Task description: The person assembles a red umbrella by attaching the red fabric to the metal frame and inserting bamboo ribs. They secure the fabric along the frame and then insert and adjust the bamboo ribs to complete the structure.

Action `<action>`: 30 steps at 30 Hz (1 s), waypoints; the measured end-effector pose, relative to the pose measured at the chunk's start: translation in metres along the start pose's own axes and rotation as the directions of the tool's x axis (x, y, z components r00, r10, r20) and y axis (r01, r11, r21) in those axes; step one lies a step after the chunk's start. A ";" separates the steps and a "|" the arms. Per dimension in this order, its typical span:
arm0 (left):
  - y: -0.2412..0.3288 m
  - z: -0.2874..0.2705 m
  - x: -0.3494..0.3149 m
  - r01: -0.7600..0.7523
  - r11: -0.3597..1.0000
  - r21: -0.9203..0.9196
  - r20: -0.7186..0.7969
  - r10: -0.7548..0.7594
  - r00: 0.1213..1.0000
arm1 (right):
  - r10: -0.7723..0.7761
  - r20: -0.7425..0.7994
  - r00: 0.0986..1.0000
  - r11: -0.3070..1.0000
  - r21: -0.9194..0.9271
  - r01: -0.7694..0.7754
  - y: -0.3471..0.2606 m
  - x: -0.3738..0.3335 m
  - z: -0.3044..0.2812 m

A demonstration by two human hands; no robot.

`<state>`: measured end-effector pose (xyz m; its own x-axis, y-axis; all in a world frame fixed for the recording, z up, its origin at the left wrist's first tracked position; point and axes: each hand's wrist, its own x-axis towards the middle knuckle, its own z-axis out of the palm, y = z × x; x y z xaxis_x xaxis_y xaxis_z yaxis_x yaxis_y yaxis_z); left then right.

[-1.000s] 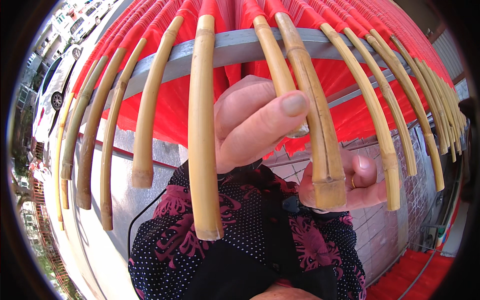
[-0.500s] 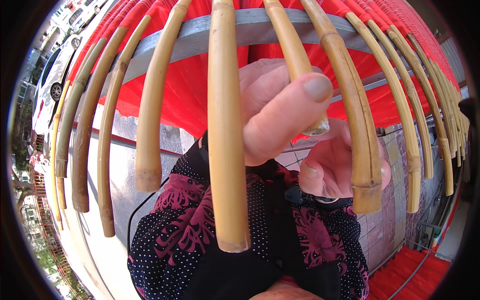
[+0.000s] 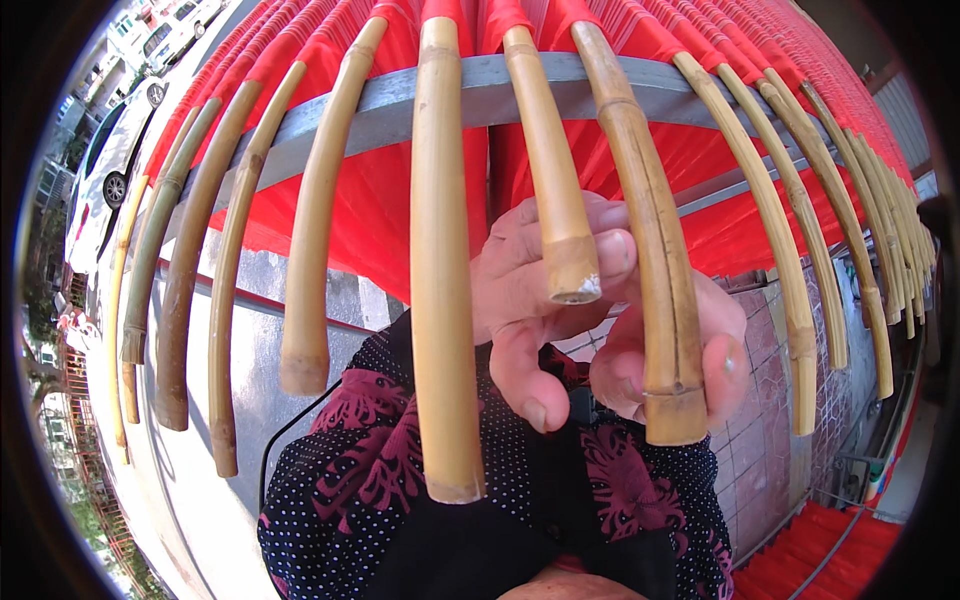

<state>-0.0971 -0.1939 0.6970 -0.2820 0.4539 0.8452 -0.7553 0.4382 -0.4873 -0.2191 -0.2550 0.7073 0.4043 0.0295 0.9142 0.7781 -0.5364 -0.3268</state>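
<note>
Side by side before me, a row of bamboo poles runs out with their cut ends toward me. My left hand (image 3: pixel 510 300) is behind a short pale bamboo pole (image 3: pixel 557 195). Its fingertips rest by the pole's right edge, while the thumb hangs apart below, so this hand is open. My right hand (image 3: pixel 722 315) is closed about the end of a browner bamboo pole (image 3: pixel 655 260) with a long dark split. Its thumb shows left of that pole and a fingertip right of it; the palm is hidden. A thick pale bamboo pole (image 3: pixel 440 260) stands just left of my left hand.
Red cloth (image 3: pixel 350 210) hangs from the poles' far parts. A grey metal bar (image 3: pixel 390 97) crosses beneath them. More poles (image 3: pixel 305 290) flank both sides. White cars (image 3: pixel 110 190) stand at far left; more red cloth (image 3: pixel 830 545) lies at lower right.
My left thumb has come off the short pole and dropped below it. The short pole and the split pole have shifted left. My right hand has moved left with the split pole.
</note>
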 end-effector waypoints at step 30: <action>-0.014 0.033 -0.005 0.496 0.820 0.285 0.394 -0.572 0.720 | 0.017 -0.402 0.916 0.908 -0.377 -0.183 0.000 -0.021 -0.008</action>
<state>-0.1046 -0.2279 0.7063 -0.0043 -0.2297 0.9733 -0.9280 0.3635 0.0817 -0.2314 -0.2620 0.6897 0.1906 -0.3213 0.9276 0.4518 -0.8102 -0.3734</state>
